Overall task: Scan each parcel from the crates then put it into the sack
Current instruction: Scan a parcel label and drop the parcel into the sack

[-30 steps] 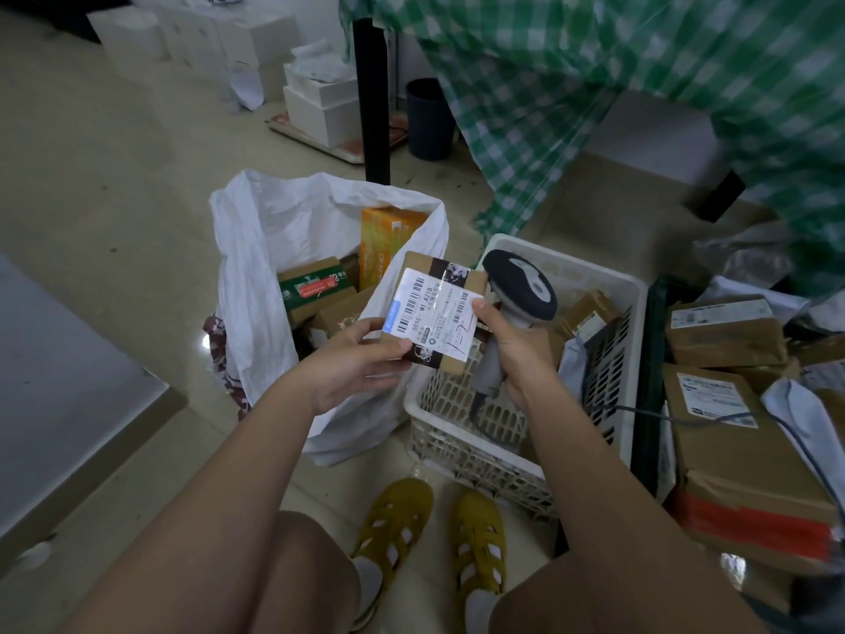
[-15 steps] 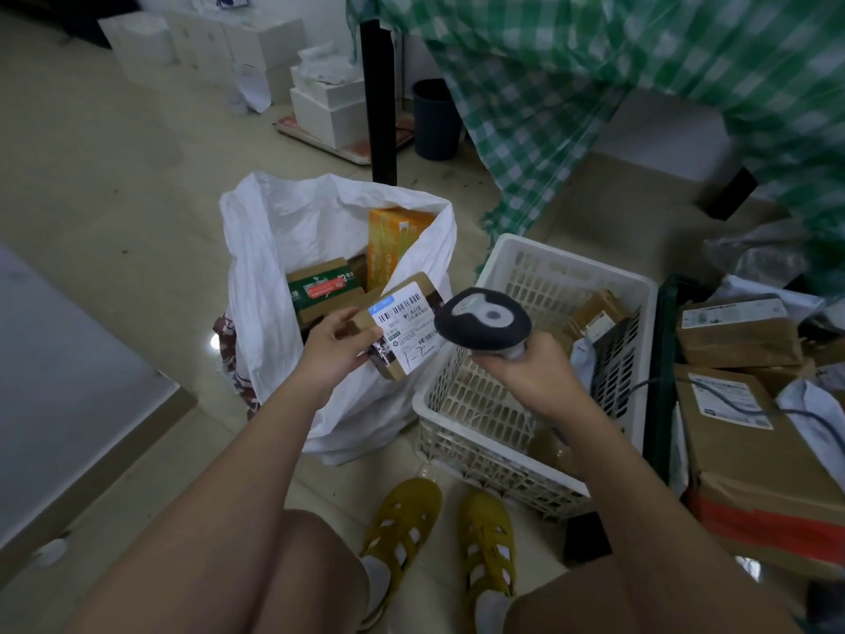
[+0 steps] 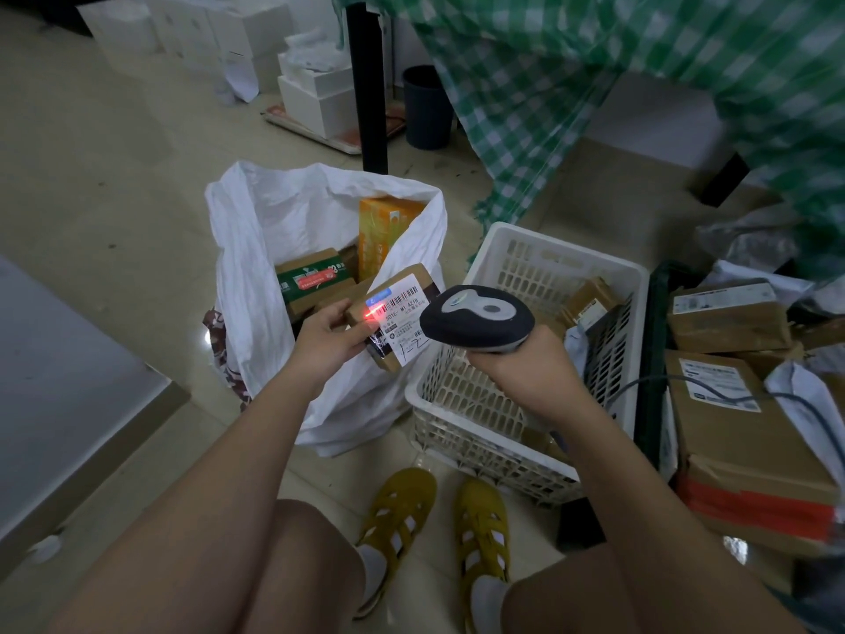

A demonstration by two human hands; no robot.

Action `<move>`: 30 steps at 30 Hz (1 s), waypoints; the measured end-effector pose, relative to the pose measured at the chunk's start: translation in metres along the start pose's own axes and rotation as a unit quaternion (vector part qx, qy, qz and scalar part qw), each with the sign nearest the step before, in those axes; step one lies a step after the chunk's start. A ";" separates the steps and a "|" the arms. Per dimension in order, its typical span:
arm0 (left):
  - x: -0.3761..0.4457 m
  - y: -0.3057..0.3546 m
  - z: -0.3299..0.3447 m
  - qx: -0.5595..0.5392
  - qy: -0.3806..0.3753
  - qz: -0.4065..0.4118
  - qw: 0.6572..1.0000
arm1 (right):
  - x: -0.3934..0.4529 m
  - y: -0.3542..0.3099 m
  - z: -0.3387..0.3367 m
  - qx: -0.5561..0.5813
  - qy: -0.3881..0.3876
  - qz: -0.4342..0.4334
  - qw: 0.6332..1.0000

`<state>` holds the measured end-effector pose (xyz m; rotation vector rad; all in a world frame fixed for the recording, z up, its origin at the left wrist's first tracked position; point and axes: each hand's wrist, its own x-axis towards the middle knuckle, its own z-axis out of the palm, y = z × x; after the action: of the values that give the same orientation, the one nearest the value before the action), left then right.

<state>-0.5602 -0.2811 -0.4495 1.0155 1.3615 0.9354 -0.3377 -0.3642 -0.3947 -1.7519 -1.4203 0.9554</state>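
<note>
My left hand (image 3: 330, 337) grips a small brown parcel (image 3: 398, 313) with a white barcode label, held over the near edge of the open white sack (image 3: 256, 249). A red scan line glows on the label's left end. My right hand (image 3: 516, 359) grips the dark grey handheld scanner (image 3: 475, 318), its head pointing left at the label from close by. Inside the sack lie an orange box (image 3: 382, 231), a green-labelled box (image 3: 313, 282) and other brown boxes. The white plastic crate (image 3: 548, 267) to the right holds a few brown parcels (image 3: 590, 300).
More brown parcels (image 3: 731, 404) are heaped in a dark crate on the right, with the scanner cable (image 3: 695, 384) across them. A black post (image 3: 368, 84), a dark bin (image 3: 427, 107) and white boxes (image 3: 315, 98) stand behind. Green checked cloth (image 3: 571, 75) hangs above. My yellow shoes (image 3: 439, 533) are below.
My right hand left the parcel's edge and swung the scanner round to aim at the label. My left hand lowered the parcel toward the sack, and the red scan line came on.
</note>
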 end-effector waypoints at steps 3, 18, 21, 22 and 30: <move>-0.002 0.001 0.002 0.003 -0.005 0.008 1.000 | -0.001 -0.001 0.000 -0.016 -0.003 -0.007 1.000; -0.003 0.002 0.003 0.007 -0.002 0.017 1.000 | -0.004 -0.004 -0.005 0.047 0.009 0.028 0.998; -0.003 0.001 0.003 0.003 0.000 0.023 1.000 | -0.005 -0.005 -0.004 0.057 0.015 0.036 0.998; -0.003 0.001 0.002 0.002 0.002 0.024 1.000 | -0.004 -0.006 -0.003 0.062 0.016 0.036 0.997; 0.012 0.015 -0.015 -0.046 0.169 0.100 0.979 | 0.009 -0.011 0.006 0.138 0.058 0.034 0.988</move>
<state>-0.5745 -0.2649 -0.4384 0.9643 1.4951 1.3579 -0.3466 -0.3533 -0.3896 -1.6278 -1.1033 1.0165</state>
